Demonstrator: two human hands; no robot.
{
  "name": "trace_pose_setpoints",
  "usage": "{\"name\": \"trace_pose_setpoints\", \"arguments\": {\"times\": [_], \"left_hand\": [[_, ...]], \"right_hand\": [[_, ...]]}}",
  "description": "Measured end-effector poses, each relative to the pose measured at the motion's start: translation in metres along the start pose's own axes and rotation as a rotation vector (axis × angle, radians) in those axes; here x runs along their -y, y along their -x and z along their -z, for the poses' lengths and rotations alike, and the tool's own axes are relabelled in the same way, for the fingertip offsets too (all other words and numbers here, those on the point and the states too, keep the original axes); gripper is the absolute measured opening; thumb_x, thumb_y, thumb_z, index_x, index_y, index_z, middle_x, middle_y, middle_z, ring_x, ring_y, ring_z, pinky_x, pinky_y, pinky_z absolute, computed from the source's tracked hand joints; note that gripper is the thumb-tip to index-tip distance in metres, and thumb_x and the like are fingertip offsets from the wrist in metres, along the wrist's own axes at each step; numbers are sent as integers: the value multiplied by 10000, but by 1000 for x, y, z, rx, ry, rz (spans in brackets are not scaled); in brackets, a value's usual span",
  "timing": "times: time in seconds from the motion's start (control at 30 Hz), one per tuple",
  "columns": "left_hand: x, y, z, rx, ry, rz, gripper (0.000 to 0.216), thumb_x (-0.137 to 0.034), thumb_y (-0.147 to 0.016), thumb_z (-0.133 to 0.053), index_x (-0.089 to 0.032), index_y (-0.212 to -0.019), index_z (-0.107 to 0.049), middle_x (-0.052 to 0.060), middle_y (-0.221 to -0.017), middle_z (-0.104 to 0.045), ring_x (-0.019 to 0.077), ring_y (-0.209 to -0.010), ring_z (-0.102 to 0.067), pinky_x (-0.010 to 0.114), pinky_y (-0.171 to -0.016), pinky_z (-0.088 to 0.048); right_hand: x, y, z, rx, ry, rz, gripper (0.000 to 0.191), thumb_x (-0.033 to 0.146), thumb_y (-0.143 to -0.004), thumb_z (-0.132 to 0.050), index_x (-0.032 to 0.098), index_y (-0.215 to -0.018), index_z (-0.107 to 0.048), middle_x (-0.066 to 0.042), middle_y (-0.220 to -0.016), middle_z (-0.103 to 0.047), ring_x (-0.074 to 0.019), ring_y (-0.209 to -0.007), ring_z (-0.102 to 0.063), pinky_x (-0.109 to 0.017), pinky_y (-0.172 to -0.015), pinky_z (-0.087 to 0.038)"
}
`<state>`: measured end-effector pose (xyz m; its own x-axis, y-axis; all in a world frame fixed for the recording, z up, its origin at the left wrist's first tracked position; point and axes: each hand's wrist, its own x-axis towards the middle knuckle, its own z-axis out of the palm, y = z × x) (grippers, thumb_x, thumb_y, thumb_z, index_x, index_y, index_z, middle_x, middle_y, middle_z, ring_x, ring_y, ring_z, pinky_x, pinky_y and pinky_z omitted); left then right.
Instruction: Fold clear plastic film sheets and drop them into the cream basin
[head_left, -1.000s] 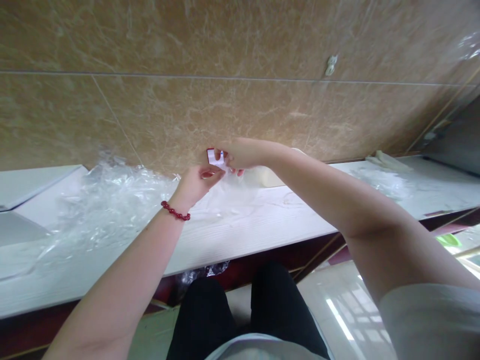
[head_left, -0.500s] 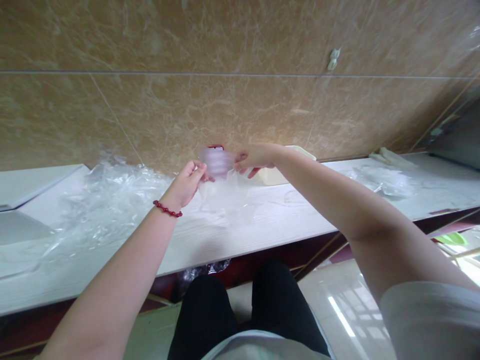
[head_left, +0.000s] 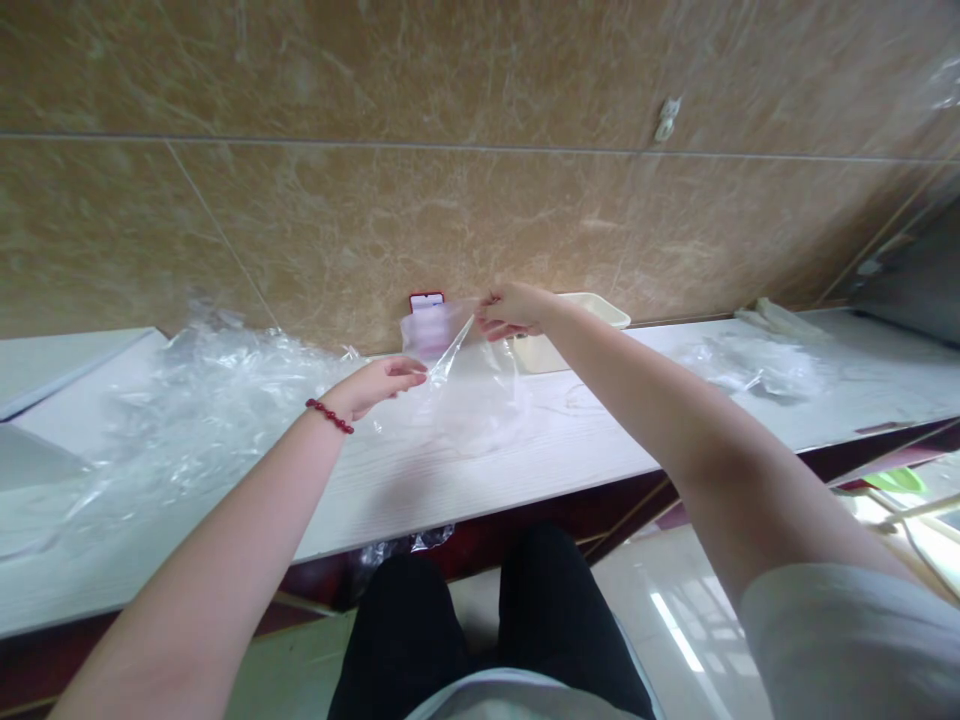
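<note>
Crumpled clear plastic (head_left: 225,410) lay at the clear bag's nine o'clock. Nearer, also at nine, the left hand (head_left: 386,382) was loosely curled, fingertips by the bag's edge; whether they gripped it, I couldn't tell. A red-edged phone (head_left: 427,300) stood at eleven. The bag (head_left: 480,395) stretched over the white counter (head_left: 450,490), pinched at one o'clock by the right hand (head_left: 514,308), beside a cream tray (head_left: 541,354) at two.
</note>
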<state>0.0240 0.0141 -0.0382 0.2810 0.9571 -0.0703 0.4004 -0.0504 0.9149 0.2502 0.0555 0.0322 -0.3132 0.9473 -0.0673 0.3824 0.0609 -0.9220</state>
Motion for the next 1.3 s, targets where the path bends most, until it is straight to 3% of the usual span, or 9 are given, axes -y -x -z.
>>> {"name": "trace_pose_setpoints", "arguments": {"times": [0.1,0.23,0.4,0.53,0.63,0.77,0.9,1.03,1.3], "left_hand": [[-11,-26,10,-175,-7,64,250,-335,-613,-627,-204,-819,-574,-3,-791,-548,90,-644,-479,183,-478,-299],[-38,-59,31,-322,130,68,95,-169,-648,-589,-153,-683,-503,5,-700,-530,100,-630,-525,187,-476,-326],[-68,-76,49,-462,321,-257,108,-65,-655,-532,-139,-670,-455,-3,-668,-509,93,-629,-537,252,-614,-439],[-70,-79,53,-527,303,-505,138,-89,-633,-553,-142,-681,-435,-5,-695,-517,93,-668,-536,286,-690,-444],[-53,-75,50,-548,173,-585,143,-184,-655,-558,-153,-709,-429,2,-710,-525,107,-689,-533,304,-699,-438],[-14,-60,35,-540,-190,-573,166,-275,-670,-550,-164,-751,-457,16,-735,-528,128,-709,-521,298,-705,-420],[31,-40,11,-417,-359,-510,122,-278,-704,-489,-175,-761,-459,36,-781,-540,140,-738,-523,276,-712,-414],[67,-19,-14,-340,-495,-477,88,-235,-711,-449,-184,-779,-472,50,-825,-537,164,-789,-512,295,-761,-396],[101,26,-48,-114,-645,-408,82,-210,-721,-406,-205,-733,-487,42,-775,-521,192,-778,-501,322,-742,-396]], "right_hand": [[-1,-19,-9,-74,-18,3,122,73,-705,-510,139,-607,-484,16,-534,-507,-71,-515,-518,-242,-567,-494],[9,-48,-11,-234,4,132,126,66,-699,-486,138,-600,-455,17,-564,-485,-63,-513,-498,-232,-572,-482],[28,-69,0,-438,124,457,83,197,-690,-527,148,-708,-463,2,-711,-512,-81,-664,-519,-248,-649,-457],[29,-66,3,-519,206,650,140,262,-704,-494,151,-789,-479,-14,-812,-535,-95,-789,-510,-259,-738,-420],[14,-57,-2,-489,292,686,151,266,-690,-503,148,-782,-493,-16,-809,-552,-102,-792,-514,-256,-754,-407],[-27,-44,-17,-400,339,650,136,255,-677,-512,147,-760,-510,-12,-784,-573,-101,-760,-533,-242,-726,-414],[-77,-30,-38,-337,303,543,109,232,-683,-499,147,-748,-520,-18,-766,-583,-93,-721,-549,-216,-670,-427],[-119,-8,-58,-260,325,552,95,198,-688,-495,148,-759,-531,-27,-768,-586,-94,-720,-543,-218,-684,-424],[-162,46,-84,-133,517,504,93,157,-710,-482,167,-779,-543,-34,-782,-575,-121,-748,-533,-245,-707,-404]]}}
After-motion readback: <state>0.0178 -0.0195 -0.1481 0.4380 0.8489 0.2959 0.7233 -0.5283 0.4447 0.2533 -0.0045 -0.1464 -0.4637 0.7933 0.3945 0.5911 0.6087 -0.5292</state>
